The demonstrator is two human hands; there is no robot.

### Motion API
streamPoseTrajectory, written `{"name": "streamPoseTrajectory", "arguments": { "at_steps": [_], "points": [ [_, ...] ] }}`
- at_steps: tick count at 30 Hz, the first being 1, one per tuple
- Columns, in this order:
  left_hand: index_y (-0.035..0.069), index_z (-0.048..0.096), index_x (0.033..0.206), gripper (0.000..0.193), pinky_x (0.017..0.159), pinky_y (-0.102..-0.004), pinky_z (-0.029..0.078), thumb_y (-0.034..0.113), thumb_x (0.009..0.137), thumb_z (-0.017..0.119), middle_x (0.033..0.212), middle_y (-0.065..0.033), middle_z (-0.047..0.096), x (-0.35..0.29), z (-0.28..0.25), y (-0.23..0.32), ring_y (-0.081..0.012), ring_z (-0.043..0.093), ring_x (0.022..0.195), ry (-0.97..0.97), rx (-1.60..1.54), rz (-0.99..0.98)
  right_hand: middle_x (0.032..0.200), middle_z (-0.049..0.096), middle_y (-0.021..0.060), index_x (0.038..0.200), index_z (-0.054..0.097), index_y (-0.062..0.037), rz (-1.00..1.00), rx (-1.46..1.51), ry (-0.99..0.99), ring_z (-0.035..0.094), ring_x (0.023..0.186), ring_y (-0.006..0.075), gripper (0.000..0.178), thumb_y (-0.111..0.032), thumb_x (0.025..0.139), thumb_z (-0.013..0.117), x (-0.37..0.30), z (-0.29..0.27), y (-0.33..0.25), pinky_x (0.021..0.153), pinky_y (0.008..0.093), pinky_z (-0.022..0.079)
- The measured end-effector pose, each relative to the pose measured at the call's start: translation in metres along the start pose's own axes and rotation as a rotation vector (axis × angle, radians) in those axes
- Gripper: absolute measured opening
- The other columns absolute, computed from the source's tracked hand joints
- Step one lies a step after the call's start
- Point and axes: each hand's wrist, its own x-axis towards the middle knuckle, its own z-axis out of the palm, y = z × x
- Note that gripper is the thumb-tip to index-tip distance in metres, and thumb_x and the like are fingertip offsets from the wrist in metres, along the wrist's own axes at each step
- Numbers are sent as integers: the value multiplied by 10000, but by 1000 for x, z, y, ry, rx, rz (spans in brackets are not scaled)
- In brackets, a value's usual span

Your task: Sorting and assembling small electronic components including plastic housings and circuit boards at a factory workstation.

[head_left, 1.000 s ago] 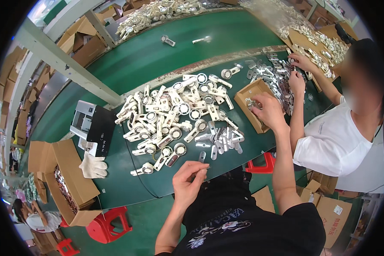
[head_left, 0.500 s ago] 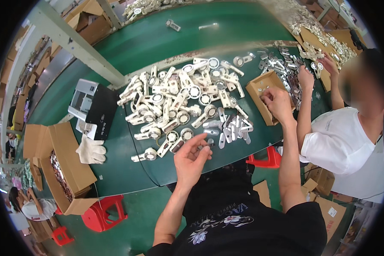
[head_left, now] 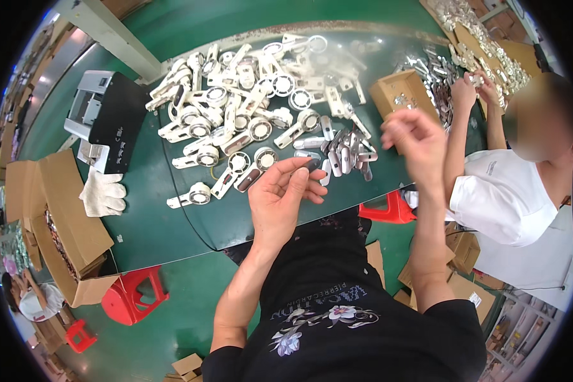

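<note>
Green worktable (head_left: 140, 223) carries a heap of white lever handles (head_left: 248, 114); a small open brown carton (head_left: 401, 92) sits at its right, larger brown cartons (head_left: 57, 216) at left beside white gloves (head_left: 103, 193). Left hand (head_left: 280, 197), palm up, pinches a small grey metal plate (head_left: 313, 164) just above the table edge. Right hand (head_left: 414, 140) is raised, blurred; fingers loosely curled, grip indeterminate.
</note>
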Motion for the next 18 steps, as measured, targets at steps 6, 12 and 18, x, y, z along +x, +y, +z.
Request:
{"name": "streamPoseTrajectory", "arguments": {
  "at_steps": [6, 12, 18],
  "points": [
    [-98, 596, 1524, 389, 888, -402, 687, 111, 1202, 530, 1279, -290, 771, 5, 2, -4, -304, 822, 1012, -40, -116, -100, 988, 808, 128, 1160, 770, 81, 216, 370, -216, 789, 843, 170, 142, 24, 1030, 782, -31, 58, 8, 743, 314, 673],
    [-91, 573, 1458, 325, 895, -407, 689, 98, 1201, 515, 1270, -287, 774, 10, 9, 6, -326, 825, 1053, -18, -115, -114, 1017, 806, 124, 1167, 757, 63, 276, 514, -249, 751, 805, 146, 178, -79, 1065, 793, -30, 70, 25, 714, 296, 629],
    [-88, 602, 1334, 223, 864, -382, 693, 55, 1173, 544, 1179, -264, 792, 16, 9, 7, -302, 832, 1018, -36, 0, -125, 1045, 791, 93, 1149, 761, 43, 227, 495, -224, 741, 823, 135, 156, -87, 1067, 793, -29, 72, 23, 717, 286, 605]
  ]
}}
